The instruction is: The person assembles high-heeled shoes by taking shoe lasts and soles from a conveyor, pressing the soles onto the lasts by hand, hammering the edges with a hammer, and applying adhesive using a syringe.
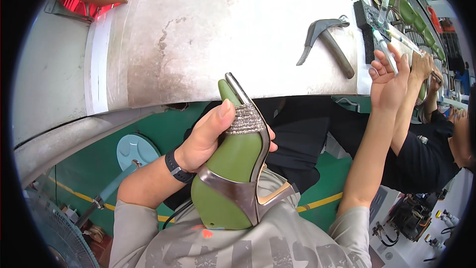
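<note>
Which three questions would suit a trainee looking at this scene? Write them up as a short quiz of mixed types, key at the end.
1. Multiple choice: What colour is the shoe last in the left hand?
A) Red
B) Green
C) White

2. True or false: The hammer lies on the work surface, with neither of the person's own hands touching it.

3. Fill in the blank: The person's right hand is at a slender ____ by the black block.

Key:
1. B
2. True
3. syringe
</note>
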`<state>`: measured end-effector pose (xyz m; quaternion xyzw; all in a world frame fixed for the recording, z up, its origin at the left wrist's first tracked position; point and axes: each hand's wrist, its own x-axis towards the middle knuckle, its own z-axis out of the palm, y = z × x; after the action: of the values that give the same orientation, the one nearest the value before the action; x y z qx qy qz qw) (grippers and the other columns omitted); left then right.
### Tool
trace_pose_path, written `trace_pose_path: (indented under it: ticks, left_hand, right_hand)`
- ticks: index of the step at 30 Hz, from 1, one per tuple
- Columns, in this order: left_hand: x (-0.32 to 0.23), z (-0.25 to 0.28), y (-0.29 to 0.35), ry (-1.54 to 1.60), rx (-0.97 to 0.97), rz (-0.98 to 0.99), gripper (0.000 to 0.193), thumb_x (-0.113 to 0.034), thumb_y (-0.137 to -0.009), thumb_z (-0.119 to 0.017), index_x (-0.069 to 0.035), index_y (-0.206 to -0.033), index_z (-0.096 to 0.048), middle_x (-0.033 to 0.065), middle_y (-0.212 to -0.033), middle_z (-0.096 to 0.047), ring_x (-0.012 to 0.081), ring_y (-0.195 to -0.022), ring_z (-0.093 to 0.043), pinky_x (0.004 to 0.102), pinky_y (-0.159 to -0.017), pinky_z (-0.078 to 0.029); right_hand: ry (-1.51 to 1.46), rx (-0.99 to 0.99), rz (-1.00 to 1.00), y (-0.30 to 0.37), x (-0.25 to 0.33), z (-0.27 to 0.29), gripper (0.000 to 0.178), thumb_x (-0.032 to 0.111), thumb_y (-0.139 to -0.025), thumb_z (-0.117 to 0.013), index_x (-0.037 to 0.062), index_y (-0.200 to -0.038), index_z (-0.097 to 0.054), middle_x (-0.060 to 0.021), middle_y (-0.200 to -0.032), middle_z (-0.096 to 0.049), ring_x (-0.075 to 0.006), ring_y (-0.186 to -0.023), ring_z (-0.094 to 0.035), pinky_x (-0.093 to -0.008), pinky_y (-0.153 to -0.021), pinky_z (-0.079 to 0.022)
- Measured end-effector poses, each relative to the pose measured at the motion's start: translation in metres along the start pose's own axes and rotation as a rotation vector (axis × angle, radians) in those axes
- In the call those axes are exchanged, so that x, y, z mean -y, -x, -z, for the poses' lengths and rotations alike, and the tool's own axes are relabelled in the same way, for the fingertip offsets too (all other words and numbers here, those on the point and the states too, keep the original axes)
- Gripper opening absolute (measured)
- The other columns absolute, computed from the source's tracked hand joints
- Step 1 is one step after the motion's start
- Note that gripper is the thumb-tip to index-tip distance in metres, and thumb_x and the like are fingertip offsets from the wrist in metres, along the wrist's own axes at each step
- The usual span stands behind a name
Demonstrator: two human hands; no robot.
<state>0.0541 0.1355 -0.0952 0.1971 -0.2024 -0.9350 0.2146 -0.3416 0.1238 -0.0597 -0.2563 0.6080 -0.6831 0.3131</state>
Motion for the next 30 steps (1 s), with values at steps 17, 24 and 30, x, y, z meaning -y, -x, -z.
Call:
trace_pose_path:
  ticks: [17,24,30]
  left_hand:
    - [0.013,0.020,0.005,0.012,-0.046,0.082,0.068,-0.059,-0.101,-0.059,-0.003,-0.138,-0.050,0.0255,-0.128,-0.065,0.0336,-0.117,-0.068,0.0553,-0.093,-0.062]
    - [0.016,0.021,0.004,-0.008,-0.047,0.062,0.069,-0.061,-0.099,-0.060,-0.004,-0.137,-0.053,0.0242,-0.127,-0.067,0.0328,-0.122,-0.066,0.0474,-0.098,-0.060]
    - [0.015,0.020,0.004,-0.016,-0.042,0.058,0.070,-0.063,-0.098,-0.060,-0.004,-0.135,-0.054,0.0256,-0.125,-0.067,0.0321,-0.119,-0.068,0.0447,-0.097,-0.060]
  right_hand:
    - [-0.028,0.881,0.116,0.199,0.026,-0.041,0.058,0.041,-0.101,-0.063,-0.0157,-0.108,-0.070,-0.0206,-0.080,-0.073,-0.0211,-0.060,-0.070,-0.0299,-0.054,-0.059]
    - [-0.046,0.884,0.150,0.194,0.022,-0.044,0.053,0.038,-0.102,-0.062,-0.0144,-0.106,-0.071,-0.0174,-0.074,-0.072,-0.0189,-0.054,-0.066,-0.0299,-0.049,-0.056]
    - [-0.055,0.874,0.162,0.198,0.021,-0.037,0.048,0.034,-0.101,-0.061,-0.0131,-0.101,-0.072,-0.0135,-0.070,-0.069,-0.0168,-0.050,-0.062,-0.0296,-0.045,-0.051]
